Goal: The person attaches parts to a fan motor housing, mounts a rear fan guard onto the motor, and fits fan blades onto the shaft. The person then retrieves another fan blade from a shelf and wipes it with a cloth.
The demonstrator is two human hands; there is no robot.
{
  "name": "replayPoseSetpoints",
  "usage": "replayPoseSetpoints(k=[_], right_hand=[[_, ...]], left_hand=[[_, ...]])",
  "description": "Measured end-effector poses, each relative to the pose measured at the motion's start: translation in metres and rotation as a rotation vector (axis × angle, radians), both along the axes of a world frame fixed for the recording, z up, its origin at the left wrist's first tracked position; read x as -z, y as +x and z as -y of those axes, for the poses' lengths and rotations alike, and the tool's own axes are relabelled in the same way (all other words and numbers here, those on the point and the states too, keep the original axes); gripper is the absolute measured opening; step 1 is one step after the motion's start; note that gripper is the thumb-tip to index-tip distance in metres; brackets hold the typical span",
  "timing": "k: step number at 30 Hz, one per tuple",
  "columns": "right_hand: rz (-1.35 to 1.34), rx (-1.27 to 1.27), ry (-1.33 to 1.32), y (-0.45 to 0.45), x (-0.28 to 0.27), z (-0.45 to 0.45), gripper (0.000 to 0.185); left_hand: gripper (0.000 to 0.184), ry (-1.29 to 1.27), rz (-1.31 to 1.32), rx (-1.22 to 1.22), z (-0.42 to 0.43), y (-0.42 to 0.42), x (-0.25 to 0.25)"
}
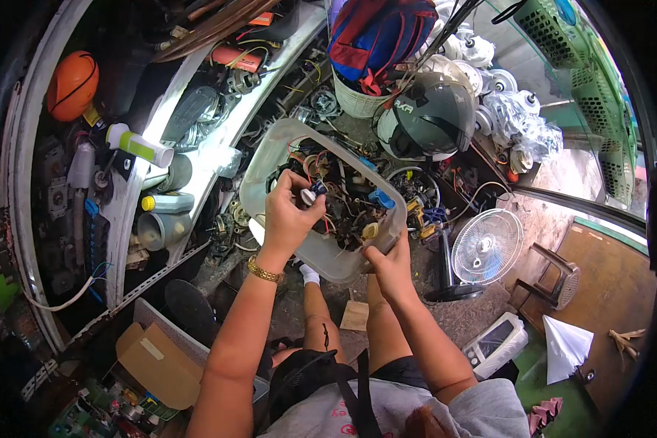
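Observation:
My left hand (290,213) is closed in a pinch around a small part with a white round end (309,196) and some blue on it; its exact kind I cannot make out. It is held above a clear plastic bin (270,146) full of tangled wires and small electrical parts (343,197). My right hand (393,269) grips the near right corner of the bin, thumb over the rim. Close to that thumb lies a yellowish round piece (371,231), and a blue part (379,198) sits farther up inside.
Metal shelves (135,197) with motors and bottles stand at left. A helmet (434,117), a white basket (361,98) holding a backpack (379,40), and an electric fan (487,248) are to the right. A cardboard box (160,365) lies lower left, a stool (555,277) at right.

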State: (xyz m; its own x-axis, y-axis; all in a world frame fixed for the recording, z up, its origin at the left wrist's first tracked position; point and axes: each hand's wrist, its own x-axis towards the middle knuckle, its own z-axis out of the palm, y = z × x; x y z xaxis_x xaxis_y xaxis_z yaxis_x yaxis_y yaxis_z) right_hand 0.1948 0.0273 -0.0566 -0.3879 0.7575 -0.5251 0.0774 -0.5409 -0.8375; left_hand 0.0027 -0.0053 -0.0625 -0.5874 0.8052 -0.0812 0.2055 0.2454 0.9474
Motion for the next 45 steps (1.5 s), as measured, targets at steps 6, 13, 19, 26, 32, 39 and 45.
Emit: replayPoseSetpoints(k=[6,13,19,26,32,39,45], right_hand=[[0.020,-0.001,-0.058,0.001,-0.001,-0.004,0.081],[0.042,0.017,-0.047,0.006,0.007,-0.004,0.078],[0.094,0.045,0.008,0.005,0.012,-0.001,0.058],[0.032,0.026,-0.064,0.001,0.003,-0.007,0.079],[0.025,0.019,-0.075,0.001,0.010,-0.003,0.080],[0.057,0.014,-0.075,0.010,0.030,0.005,0.071],[0.073,0.155,-0.177,0.042,0.109,0.033,0.067]], left_hand=[[0.022,-0.087,0.066,-0.008,0.009,0.000,0.007],[0.017,-0.124,0.010,-0.008,0.016,0.000,0.008],[0.018,-0.034,-0.036,0.011,0.016,-0.003,0.014],[0.032,-0.149,-0.306,0.080,0.011,-0.004,0.002],[0.047,-0.219,-0.740,0.216,-0.003,0.024,-0.032],[0.036,-0.031,-0.698,0.695,0.002,0.071,0.029],[0.032,0.083,-0.513,0.637,0.006,0.090,0.088]])
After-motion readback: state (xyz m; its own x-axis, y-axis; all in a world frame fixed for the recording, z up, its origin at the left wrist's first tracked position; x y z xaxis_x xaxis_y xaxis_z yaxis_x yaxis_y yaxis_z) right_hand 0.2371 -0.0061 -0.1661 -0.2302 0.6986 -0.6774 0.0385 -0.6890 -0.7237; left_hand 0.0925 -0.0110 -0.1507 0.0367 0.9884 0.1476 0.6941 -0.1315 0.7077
